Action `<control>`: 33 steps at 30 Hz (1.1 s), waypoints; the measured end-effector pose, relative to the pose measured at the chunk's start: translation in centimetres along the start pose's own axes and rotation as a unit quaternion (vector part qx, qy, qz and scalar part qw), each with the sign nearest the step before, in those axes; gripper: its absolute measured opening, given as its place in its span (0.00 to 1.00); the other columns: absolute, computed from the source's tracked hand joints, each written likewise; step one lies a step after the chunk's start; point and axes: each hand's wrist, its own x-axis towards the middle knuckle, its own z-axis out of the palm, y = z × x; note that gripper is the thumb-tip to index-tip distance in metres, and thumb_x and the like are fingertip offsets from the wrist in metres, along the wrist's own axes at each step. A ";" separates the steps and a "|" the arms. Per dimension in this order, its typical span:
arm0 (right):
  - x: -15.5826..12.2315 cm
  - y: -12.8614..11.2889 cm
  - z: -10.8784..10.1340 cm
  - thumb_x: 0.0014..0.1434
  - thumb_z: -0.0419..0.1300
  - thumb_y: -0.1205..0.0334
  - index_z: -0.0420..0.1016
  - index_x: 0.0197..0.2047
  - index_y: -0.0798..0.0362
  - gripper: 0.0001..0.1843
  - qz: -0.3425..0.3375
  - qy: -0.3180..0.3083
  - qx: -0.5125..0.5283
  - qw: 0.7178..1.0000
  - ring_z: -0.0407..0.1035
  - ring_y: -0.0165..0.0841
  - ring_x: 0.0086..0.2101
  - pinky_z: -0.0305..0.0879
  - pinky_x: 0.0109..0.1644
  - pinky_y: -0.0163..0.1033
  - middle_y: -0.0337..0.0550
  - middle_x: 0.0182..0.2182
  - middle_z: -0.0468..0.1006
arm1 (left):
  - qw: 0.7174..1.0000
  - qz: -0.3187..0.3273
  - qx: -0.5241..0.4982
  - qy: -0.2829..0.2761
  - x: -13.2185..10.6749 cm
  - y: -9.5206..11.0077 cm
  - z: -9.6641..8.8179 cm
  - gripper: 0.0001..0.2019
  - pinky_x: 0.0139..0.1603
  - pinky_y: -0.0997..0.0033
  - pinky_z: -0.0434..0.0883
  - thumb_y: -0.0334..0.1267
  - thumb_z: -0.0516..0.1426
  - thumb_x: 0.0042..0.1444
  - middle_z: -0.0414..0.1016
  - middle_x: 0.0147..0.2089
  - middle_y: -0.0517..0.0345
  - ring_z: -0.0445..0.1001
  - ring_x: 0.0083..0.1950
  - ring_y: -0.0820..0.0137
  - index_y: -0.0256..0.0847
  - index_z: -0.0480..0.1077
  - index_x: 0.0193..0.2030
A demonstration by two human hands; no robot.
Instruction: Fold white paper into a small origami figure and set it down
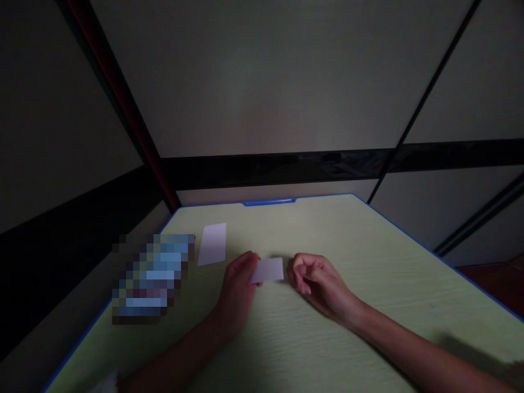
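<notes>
A small white piece of paper point(268, 270) is pinched at its left end in my left hand point(239, 286), a little above the table. It looks like a folded sheet, though its layers cannot be made out. Just right of the paper's free end is my right hand point(319, 281), apart from it, with its fingers curled in and the thumb bent over them. Nothing shows in that hand. A larger white sheet of paper point(213, 244) lies flat on the table, beyond and left of my left hand.
The pale wood-grain table point(319, 224) has a blue edge and a blue handle-like strip point(270, 202) at its far side. A pixelated, bluish object point(155, 278) lies at the left. Cabinet-like panels point(270, 82) with a black band rise behind the table.
</notes>
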 end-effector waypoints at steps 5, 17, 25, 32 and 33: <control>0.2 -0.4 -0.3 0.45 0.55 0.61 0.62 0.18 0.57 0.10 -0.024 0.023 -0.089 0.996 0.50 0.21 0.16 0.43 0.21 0.31 0.33 0.14 0.62 | 0.990 0.093 0.102 0.026 -0.1 0.1 -0.2 0.13 0.22 0.80 0.56 0.43 0.54 0.44 0.54 0.18 0.67 0.55 0.21 0.78 0.39 0.57 0.18; 0.2 0.6 -0.5 0.53 0.50 0.51 0.58 0.17 0.55 0.20 -0.026 0.045 -0.224 0.973 0.47 0.22 0.16 0.42 0.20 0.31 0.31 0.13 0.55 | 0.957 0.094 0.224 -0.159 -0.6 -0.3 0.1 0.09 0.23 0.77 0.59 0.37 0.52 0.46 0.64 0.17 0.63 0.61 0.20 0.77 0.37 0.63 0.19; 0.0 0.3 -0.2 0.53 0.50 0.51 0.56 0.18 0.54 0.20 -0.039 0.047 -0.262 0.963 0.47 0.23 0.17 0.42 0.20 0.32 0.32 0.14 0.54 | 0.960 0.076 0.207 -0.172 -0.8 0.0 0.1 0.11 0.23 0.76 0.61 0.38 0.53 0.46 0.65 0.16 0.61 0.62 0.19 0.77 0.36 0.64 0.17; 0.3 0.7 -0.6 0.52 0.52 0.51 0.56 0.18 0.55 0.19 -0.026 0.057 -0.275 0.959 0.45 0.23 0.18 0.40 0.19 0.32 0.32 0.15 0.52 | 0.930 0.234 0.273 -0.076 -0.9 -0.3 0.1 0.07 0.33 0.74 0.64 0.31 0.57 0.43 0.71 0.32 0.58 0.69 0.35 0.71 0.39 0.66 0.32; 0.3 0.8 -0.6 0.52 0.52 0.50 0.56 0.18 0.55 0.19 -0.020 0.054 -0.266 0.962 0.45 0.23 0.18 0.40 0.19 0.32 0.31 0.14 0.52 | 0.914 0.261 0.301 -0.079 -1.0 -0.3 0.0 0.07 0.34 0.74 0.64 0.30 0.57 0.41 0.71 0.33 0.57 0.69 0.36 0.70 0.39 0.66 0.31</control>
